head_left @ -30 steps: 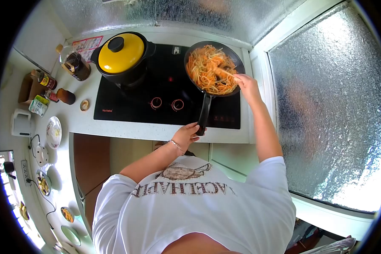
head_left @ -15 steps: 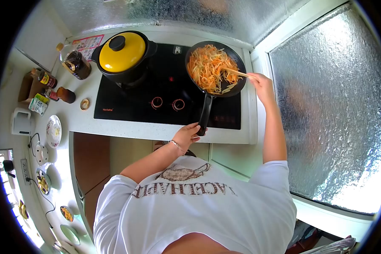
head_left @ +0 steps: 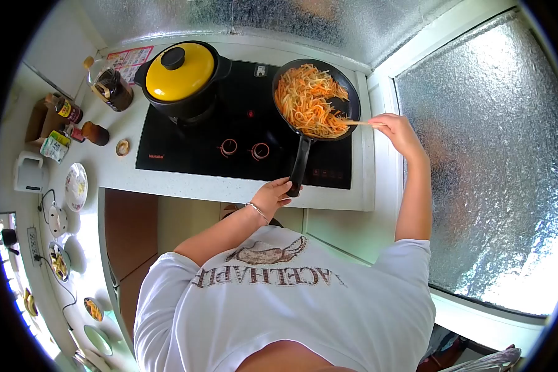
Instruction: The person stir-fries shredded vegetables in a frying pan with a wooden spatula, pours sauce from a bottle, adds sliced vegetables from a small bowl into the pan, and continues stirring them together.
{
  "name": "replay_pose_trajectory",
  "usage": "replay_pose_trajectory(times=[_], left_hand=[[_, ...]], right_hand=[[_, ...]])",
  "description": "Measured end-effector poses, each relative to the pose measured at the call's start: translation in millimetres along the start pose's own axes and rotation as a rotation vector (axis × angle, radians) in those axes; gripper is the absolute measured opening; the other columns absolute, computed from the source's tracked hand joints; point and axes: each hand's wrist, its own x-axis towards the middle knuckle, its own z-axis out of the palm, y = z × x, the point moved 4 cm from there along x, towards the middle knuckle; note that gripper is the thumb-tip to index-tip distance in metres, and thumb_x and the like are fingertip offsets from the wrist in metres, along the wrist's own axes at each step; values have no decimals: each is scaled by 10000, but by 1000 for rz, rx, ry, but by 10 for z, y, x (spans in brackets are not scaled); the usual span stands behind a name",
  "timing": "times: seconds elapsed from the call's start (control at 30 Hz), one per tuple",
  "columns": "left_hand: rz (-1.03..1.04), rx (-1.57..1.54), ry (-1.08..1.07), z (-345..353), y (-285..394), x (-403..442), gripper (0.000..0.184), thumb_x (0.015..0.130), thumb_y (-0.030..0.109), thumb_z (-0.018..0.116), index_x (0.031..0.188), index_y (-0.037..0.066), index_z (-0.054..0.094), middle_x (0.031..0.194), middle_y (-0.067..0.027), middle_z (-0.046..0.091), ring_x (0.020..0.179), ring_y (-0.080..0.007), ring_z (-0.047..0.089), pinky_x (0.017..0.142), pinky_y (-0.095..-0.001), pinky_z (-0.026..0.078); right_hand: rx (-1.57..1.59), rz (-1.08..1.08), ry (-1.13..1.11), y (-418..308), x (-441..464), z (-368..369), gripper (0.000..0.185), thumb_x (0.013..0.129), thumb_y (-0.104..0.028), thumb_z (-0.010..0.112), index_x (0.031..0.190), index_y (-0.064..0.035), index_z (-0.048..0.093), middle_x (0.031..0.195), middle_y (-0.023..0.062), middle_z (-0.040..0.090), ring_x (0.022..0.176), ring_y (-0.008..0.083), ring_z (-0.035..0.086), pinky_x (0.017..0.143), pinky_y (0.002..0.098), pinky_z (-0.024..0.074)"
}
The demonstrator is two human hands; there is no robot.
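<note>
Strips point(head_left: 307, 99) of orange and pale food lie heaped in a dark frying pan point(head_left: 352, 106), which stands on the back right part of the black cooktop point(head_left: 189, 146); the pan's far right inner side shows bare. Its handle point(head_left: 301, 158) points toward the person and ends just past the cooktop's front edge, where the left hand point(head_left: 273, 197), a bracelet point(head_left: 258, 212) at its wrist, has its fingers closed around the end. Just beyond the cooktop's right edge, the right hand point(head_left: 400, 133) pinches a thin wooden utensil point(head_left: 359, 123) between thumb and fingers, the other end reaching over the pan's rim into the strips. On the back left part of the cooktop stands a black pot point(head_left: 186, 111) with a yellow lid point(head_left: 189, 77) on it, well apart from both hands. Left of the cooktop, a small round piece point(head_left: 123, 147) lies near its edge, with a brown-topped jar point(head_left: 95, 133) and a bottle point(head_left: 115, 92) of dark liquid farther out, and a patterned plate point(head_left: 76, 187) beyond its front left corner.
</note>
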Motion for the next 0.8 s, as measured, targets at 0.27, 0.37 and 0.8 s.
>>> replay_pose_trajectory(times=[0.27,0.37,0.8], left_hand=[[17,20,5,29,38,-37,236,904,192,462,1104,83,524,1050,-47,599,962,-149,542,819,-291,384],[1,27,3,42,45,-35,244,908,193,453,1112,78,519,1056,-48,596,960,-149,540,820,-288,383],[-1,27,2,29,44,-43,249,906,198,459,1116,77,513,1045,-47,601,950,-143,546,813,-291,387]], right_hand=[[-65,-193,101,45,296,340,175,810,-123,579,930,-4,626,857,125,636,790,241,599,723,302,459],[42,-14,168,41,148,124,164,819,-104,569,939,-12,633,870,121,643,762,235,604,703,303,465],[172,-2,180,31,149,294,174,818,-109,570,944,-9,635,824,96,641,740,172,599,675,263,460]])
